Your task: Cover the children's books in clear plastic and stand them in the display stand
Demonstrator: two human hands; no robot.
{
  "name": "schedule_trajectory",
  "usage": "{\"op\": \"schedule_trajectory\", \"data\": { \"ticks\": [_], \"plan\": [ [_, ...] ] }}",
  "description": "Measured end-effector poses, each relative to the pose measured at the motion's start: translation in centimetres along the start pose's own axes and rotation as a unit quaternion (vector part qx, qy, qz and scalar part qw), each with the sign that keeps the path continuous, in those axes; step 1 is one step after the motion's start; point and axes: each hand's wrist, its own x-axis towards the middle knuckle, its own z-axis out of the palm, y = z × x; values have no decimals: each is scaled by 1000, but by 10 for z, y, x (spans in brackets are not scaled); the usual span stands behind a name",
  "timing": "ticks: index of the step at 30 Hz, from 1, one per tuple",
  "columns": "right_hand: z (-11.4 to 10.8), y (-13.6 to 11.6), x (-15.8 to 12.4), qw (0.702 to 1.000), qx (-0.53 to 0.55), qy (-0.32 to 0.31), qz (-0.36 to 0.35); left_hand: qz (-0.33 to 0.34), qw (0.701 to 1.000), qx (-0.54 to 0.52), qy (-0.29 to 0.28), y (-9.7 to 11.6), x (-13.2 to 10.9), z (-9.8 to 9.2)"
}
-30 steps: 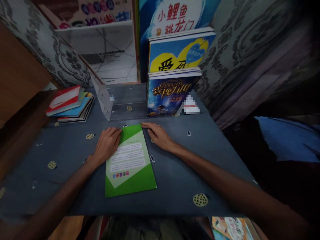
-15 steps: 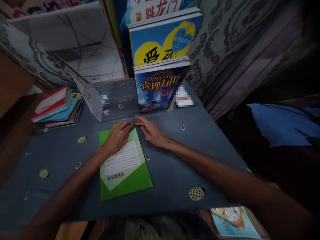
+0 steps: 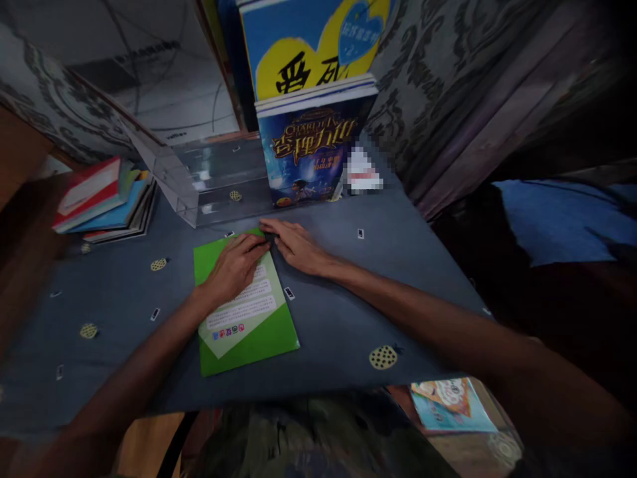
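Observation:
A green book point(image 3: 253, 342) with white text panels lies flat on the grey patterned tablecloth point(image 3: 338, 325). Across its upper right part rests my left hand point(image 3: 237, 265), fingers stretched out and fairly close together. My right hand point(image 3: 298, 245) is at the book's far right corner, its fingers extended over or beside that corner and close to the left fingertips. Whether the right fingertips press on the cover or on the cloth is hard to tell. Neither hand grasps anything that I can see.
Beyond the hands, a dark blue book point(image 3: 313, 153) stands in front of a blue and yellow book point(image 3: 308, 53). A clear plastic stand point(image 3: 172, 176) is left of them. Farther left lies a stack of books point(image 3: 104, 199). Another book point(image 3: 450, 405) sits below the table's right front edge.
The view has tipped downward, so the table appears higher. My right fingers have shifted onto or against the book's far corner. My left hand has slid slightly nearer me on the cover.

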Motion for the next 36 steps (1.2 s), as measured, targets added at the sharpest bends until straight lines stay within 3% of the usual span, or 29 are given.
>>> {"op": "schedule_trajectory", "data": {
  "ticks": [14,23,26,29,33,36],
  "plan": [
    [2,-1,-2,998,-60,-8,8,67,997,-23,-18,68,-38,-10],
    [-1,-8,-4,995,-78,-21,-50,69,997,-18,-40,82,-55,-36],
    [-2,-9,-5,999,-31,1,-40,17,999,15,-46,81,-62,-43],
    [-4,-9,-6,999,16,28,-29,-81,988,118,-60,82,-60,-44],
    [-6,-11,-7,997,63,53,6,-196,951,200,-134,90,-42,-41],
    [-8,-12,-7,993,95,63,31,-235,934,203,-180,95,-30,-39]
  ]
}}
